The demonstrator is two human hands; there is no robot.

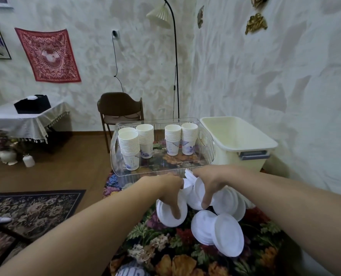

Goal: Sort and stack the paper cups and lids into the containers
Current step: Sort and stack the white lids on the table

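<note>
Several white lids point(217, 228) lie in a loose pile on the flowered cloth in front of me. My left hand point(171, 193) grips lids at the pile's left, with its fingers curled over a lid stack point(170, 215). My right hand point(209, 183) reaches down into the middle of the pile and holds a few lids point(195, 194) between fingers and thumb. Behind the hands stands a clear plastic tray point(161, 170) that holds several stacks of paper cups point(145, 140). A cream plastic bin point(239, 144) stands to the right of the tray.
The flowered cloth point(165, 246) covers the surface under the lids. A brown chair point(119, 110) and a floor lamp point(175, 62) stand behind the tray. A side table with a white cloth point(26, 120) is far left. A dark patterned rug point(32, 208) lies on the floor at left.
</note>
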